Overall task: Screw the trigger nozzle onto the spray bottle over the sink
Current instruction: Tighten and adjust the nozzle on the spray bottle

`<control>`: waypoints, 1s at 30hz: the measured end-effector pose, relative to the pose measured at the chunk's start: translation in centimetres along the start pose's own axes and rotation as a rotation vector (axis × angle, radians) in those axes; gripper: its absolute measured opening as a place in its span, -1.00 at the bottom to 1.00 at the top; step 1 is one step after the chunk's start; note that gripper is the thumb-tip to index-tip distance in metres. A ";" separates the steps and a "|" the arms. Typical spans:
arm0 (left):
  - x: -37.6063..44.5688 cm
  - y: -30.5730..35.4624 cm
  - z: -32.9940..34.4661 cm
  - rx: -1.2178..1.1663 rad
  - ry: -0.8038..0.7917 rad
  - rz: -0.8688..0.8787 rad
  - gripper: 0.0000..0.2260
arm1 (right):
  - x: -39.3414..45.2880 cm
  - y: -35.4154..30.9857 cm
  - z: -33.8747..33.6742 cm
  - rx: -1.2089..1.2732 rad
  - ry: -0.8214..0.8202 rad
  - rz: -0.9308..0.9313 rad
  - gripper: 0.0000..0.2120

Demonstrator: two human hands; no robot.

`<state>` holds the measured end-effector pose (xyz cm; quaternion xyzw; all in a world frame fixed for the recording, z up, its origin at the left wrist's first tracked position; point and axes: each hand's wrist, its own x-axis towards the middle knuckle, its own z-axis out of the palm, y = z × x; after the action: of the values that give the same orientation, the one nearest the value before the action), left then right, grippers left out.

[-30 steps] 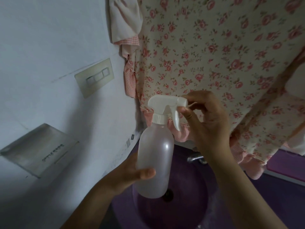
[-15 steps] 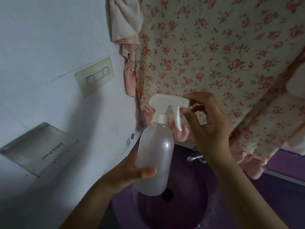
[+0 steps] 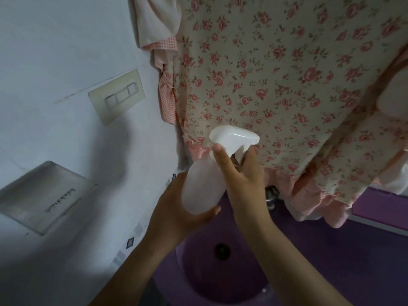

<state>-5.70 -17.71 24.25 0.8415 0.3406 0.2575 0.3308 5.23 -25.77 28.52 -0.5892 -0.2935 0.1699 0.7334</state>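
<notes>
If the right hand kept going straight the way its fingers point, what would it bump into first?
The right hand points up and away, and it already touches the trigger nozzle, so that comes first. Past it hangs the flowery curtain, though how far back is unclear.

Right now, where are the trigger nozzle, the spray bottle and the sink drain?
trigger nozzle (image 3: 234,135), head view, top of its white head.
spray bottle (image 3: 202,188), head view, frosted body.
sink drain (image 3: 222,251), head view, dark opening.
</notes>
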 end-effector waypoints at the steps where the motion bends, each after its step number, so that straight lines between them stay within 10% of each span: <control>1: -0.2 -0.2 0.1 0.017 0.005 0.012 -0.26 | -0.3 0.3 0.3 0.017 0.022 0.033 -0.55; 15: -4.1 -7.1 2.1 0.442 -0.092 0.012 -0.30 | -3.1 11.8 1.8 0.101 0.333 0.728 -0.62; 30: -5.5 -9.2 3.1 0.543 -0.133 -0.082 -0.31 | -4.0 15.6 2.1 0.135 0.235 0.872 -0.58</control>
<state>-10.86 -17.99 14.34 0.9000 0.4083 0.0876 0.1251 2.36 -22.67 12.80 -0.6238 0.0788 0.4136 0.6585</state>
